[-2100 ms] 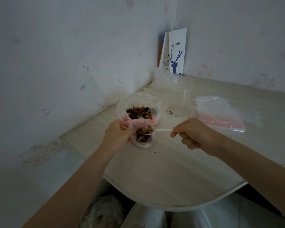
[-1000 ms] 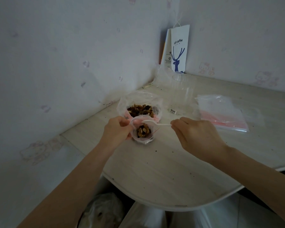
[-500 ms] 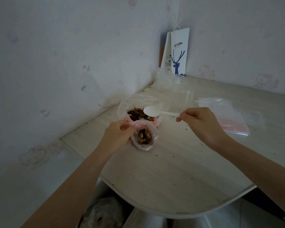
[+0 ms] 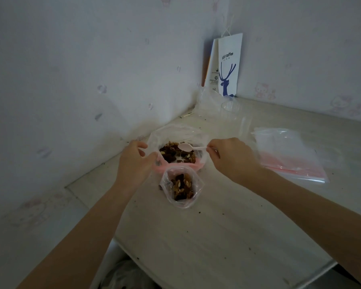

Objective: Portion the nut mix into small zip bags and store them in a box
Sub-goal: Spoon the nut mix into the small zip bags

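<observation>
Mid-frame on the table (image 4: pixel 217 236), the small zip bag (image 4: pixel 182 186) sits partly filled, nobody holding it, its top edge touching the pink zip strip of the big bag (image 4: pixel 175 132) of nut mix (image 4: pixel 173 154) right above it. R hand (image 4: pixel 231 157) pinches the handle end of a white spoon (image 4: pixel 186 147). L hand (image 4: pixel 133 161) is at the big bag's left rim, thumb & forefinger curved w/ a gap btwn them; can't tell if they grip the plastic.

Risks: small bag is soft & unsupported, so its mouth may slump shut or the whole thing tip, esp. if a loaded spoon knocks the rim; nuts would scatter over the table. An overfull scoop would prob. shed pieces crossing from bag to bag.

Spoon: long axis approx. level across the frame, bowl pointing frame-left over the mix, looks empty. Small bag: mouth gapes up toward the camera, long axis roughly top-to-bottom of frame. Spare zip bags (image 4: pixel 288 155) lie at right; no box I can make out.
</observation>
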